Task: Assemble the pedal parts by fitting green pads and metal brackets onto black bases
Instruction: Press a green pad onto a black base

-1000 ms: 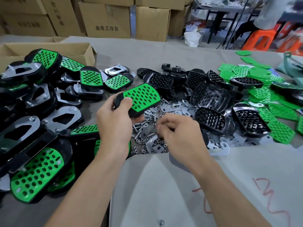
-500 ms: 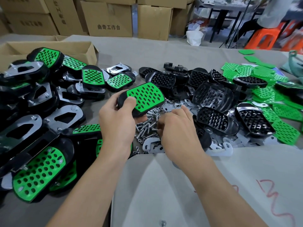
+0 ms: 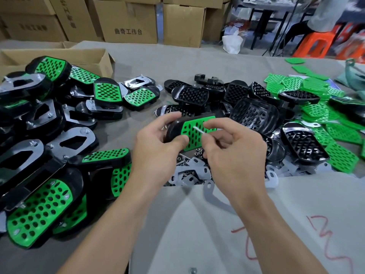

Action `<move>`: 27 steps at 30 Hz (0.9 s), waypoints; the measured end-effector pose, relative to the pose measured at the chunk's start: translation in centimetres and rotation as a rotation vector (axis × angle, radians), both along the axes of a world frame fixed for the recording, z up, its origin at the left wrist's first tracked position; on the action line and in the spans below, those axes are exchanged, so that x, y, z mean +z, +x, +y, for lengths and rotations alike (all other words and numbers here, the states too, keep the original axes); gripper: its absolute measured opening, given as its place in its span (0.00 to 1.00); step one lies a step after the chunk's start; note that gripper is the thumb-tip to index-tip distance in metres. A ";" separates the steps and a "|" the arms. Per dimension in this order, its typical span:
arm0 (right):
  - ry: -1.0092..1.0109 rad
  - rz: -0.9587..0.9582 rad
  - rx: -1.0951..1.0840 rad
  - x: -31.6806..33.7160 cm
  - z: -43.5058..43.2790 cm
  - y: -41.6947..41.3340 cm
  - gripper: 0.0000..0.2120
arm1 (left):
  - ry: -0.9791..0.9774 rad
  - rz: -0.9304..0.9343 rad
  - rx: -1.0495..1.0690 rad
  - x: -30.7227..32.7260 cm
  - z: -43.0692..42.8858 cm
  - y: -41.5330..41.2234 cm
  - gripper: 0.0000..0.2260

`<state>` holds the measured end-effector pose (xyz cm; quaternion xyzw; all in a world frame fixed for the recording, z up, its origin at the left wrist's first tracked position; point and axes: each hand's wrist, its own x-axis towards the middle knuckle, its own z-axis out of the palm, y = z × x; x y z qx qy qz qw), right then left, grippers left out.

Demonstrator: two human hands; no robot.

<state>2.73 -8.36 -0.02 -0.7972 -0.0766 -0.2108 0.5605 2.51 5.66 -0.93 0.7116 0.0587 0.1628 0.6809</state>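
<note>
My left hand (image 3: 158, 147) grips a black pedal base with a green pad (image 3: 192, 129) fitted on top, held above the table's middle. My right hand (image 3: 233, 149) pinches a small silver screw (image 3: 198, 129) and holds its tip against the green pad. Below the hands lies a heap of loose screws and nuts (image 3: 189, 155) and flat metal brackets (image 3: 194, 174). Bare black bases (image 3: 254, 113) are piled behind and to the right. Loose green pads (image 3: 335, 135) lie at the far right.
Finished pedals with green pads and metal brackets (image 3: 45, 151) are stacked on the left. An open cardboard box (image 3: 59, 58) stands at the back left, more boxes (image 3: 128, 20) behind. White cloth with red marks (image 3: 276, 234) covers the near edge. Orange stools (image 3: 314, 44) are at the back right.
My right hand came up from the heap of screws with one screw and brought it to the green pad. My left hand raised the pedal a little and moved it right.
</note>
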 end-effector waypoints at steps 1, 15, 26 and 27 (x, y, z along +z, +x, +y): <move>0.008 -0.004 0.007 0.1 0.0 -0.1 0.09 | 0.009 -0.011 -0.016 0.0 -0.3 -0.1 0.20; -0.056 -0.065 -0.068 0.7 -0.1 -0.7 0.05 | 0.152 -0.092 0.032 0.2 -1.7 -1.5 0.20; 0.085 0.001 0.091 1.3 -0.1 -1.8 0.07 | 0.734 -0.378 0.333 0.4 -1.7 -3.0 0.19; 0.131 0.043 0.111 1.5 -0.2 -1.9 0.09 | 0.795 -0.425 0.360 0.4 -1.7 -3.0 0.18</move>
